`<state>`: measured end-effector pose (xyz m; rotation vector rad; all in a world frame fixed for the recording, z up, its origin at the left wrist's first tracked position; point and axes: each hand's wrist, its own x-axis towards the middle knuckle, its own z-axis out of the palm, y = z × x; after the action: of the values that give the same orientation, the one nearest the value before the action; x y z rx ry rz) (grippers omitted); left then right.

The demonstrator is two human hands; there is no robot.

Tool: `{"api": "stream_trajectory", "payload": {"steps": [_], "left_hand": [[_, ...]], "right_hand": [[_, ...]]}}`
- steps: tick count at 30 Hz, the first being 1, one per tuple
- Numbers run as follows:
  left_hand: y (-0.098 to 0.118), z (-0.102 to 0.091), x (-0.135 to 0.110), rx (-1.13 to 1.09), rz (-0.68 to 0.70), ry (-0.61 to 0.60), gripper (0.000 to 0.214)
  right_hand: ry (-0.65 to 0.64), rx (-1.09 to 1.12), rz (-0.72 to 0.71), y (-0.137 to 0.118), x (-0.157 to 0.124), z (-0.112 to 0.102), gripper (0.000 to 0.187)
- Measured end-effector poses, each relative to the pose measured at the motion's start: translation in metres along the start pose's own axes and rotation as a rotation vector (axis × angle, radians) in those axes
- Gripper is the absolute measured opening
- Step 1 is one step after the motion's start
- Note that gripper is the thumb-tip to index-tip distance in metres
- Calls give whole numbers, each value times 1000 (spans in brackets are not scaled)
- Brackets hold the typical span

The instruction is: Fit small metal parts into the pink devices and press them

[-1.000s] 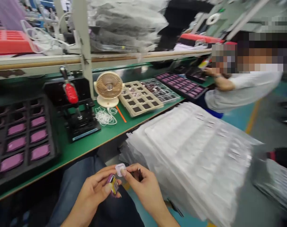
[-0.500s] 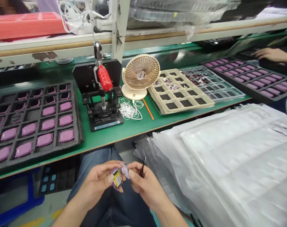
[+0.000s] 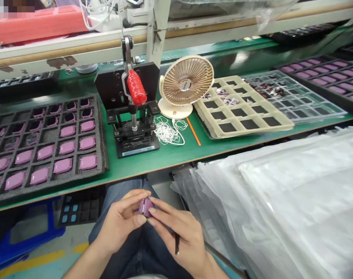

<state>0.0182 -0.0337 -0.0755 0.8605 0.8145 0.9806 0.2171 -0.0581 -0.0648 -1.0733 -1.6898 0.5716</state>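
Observation:
Above my lap, a small purple watch case (image 3: pixel 146 207) is pinched between both hands, its two halves close together with a narrow gap showing between them. My left hand (image 3: pixel 122 221) grips its left side with thumb and fingers. On the other side, the fingertips of my right hand (image 3: pixel 180 228) press against the purple back. A dark, thin tool, probably tweezers (image 3: pixel 177 243), is tucked in the right palm, with most of it hidden. Whatever lies inside the case is out of sight.
Purple watch cases fill part of a black foam tray (image 3: pixel 102 155) at left. Along the green bench stand a red-handled press (image 3: pixel 137 91), a fan (image 3: pixel 188 81), an orange stick (image 3: pixel 193 131) and a beige tray (image 3: pixel 246 133). White plastic bags (image 3: pixel 304 186) are piled at right.
The two purple halves, apart before with a yellow battery showing, are now together and the battery is hidden. The tool in my right hand has swung downward. The view has shifted slightly.

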Motion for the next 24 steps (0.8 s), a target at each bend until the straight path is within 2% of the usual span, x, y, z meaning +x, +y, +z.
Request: {"api": "stream_trajectory", "payload": {"steps": [8, 14, 18, 21, 24], "left_hand": [[-4, -2, 3, 39, 21, 4, 44], [-3, -6, 3, 66, 29, 10, 44], [-6, -4, 4, 70, 41, 50, 43], [-10, 3, 4, 21, 67, 71, 42], [-13, 12, 4, -7, 38, 192, 37]], "right_hand": [[-2, -20, -41, 6, -2, 4, 33], [-46, -76, -77, 10, -4, 8, 44], [-74, -153, -78, 9, -10, 14, 52], [-39, -188, -77, 12, -13, 20, 53], [-10, -187, -62, 14, -10, 24, 49]]}}
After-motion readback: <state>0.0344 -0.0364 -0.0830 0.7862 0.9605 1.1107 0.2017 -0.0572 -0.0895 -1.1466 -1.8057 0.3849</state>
